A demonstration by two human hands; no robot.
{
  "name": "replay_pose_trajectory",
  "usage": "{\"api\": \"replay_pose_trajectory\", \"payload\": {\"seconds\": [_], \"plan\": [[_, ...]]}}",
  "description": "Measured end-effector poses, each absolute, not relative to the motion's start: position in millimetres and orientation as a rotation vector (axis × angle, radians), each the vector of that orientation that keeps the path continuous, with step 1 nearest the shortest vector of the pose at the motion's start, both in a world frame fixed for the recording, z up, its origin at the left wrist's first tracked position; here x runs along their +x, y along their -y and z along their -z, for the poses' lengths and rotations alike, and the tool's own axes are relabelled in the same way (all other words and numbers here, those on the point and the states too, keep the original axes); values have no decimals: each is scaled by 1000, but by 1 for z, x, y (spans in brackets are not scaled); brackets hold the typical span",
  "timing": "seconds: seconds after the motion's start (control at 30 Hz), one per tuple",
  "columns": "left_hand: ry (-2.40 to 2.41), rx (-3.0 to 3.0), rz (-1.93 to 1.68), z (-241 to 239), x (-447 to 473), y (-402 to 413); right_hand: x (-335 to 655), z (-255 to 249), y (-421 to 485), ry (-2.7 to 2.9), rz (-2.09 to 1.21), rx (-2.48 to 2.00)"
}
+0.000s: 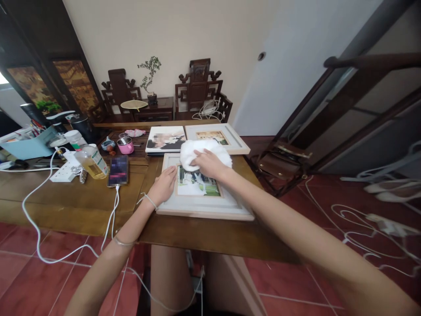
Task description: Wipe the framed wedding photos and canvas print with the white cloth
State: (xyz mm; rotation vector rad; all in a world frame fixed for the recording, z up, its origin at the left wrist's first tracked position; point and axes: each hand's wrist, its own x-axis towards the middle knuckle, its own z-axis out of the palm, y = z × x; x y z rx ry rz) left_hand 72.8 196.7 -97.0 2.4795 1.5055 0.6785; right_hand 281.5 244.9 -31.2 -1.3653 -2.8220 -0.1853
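A picture frame (204,210) with a pale wooden edge and a light mat lies flat near the table's front edge. Its photo (197,184) shows white figures on green grass. On the frame's left border rests my left hand (165,185), fingers stretched out and nothing held in them. My right hand (208,164) grips a bunched white cloth (219,148) and presses it over the upper part of the frame. The cloth covers the photo's top edge and overlaps the second frame behind.
Behind lie a second picture frame (237,136) and a white-edged picture (166,138). Leftward on the table (131,210) are a phone (117,170) on a cable, a bottle of yellow liquid (94,162), a power strip (64,171), a pink cup (125,145) and a blue box (29,145).
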Motion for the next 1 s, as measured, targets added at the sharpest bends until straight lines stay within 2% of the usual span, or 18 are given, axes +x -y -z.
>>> {"api": "replay_pose_trajectory", "payload": {"seconds": [0.2, 0.63, 0.73, 1.0], "plan": [[-1544, 2463, -653, 96, 74, -196, 344, 23, -234, 2785, 176, -1662], [-1540, 2493, -588, 89, 77, -193, 343, -6, -82, 2926, -15, -1627], [-1525, 2516, -561, 88, 76, -194, 342, 4, -99, 2836, -2, -1703], [-1496, 2535, -576, 92, 72, -195, 325, 39, -221, 2512, 303, -1640]]}}
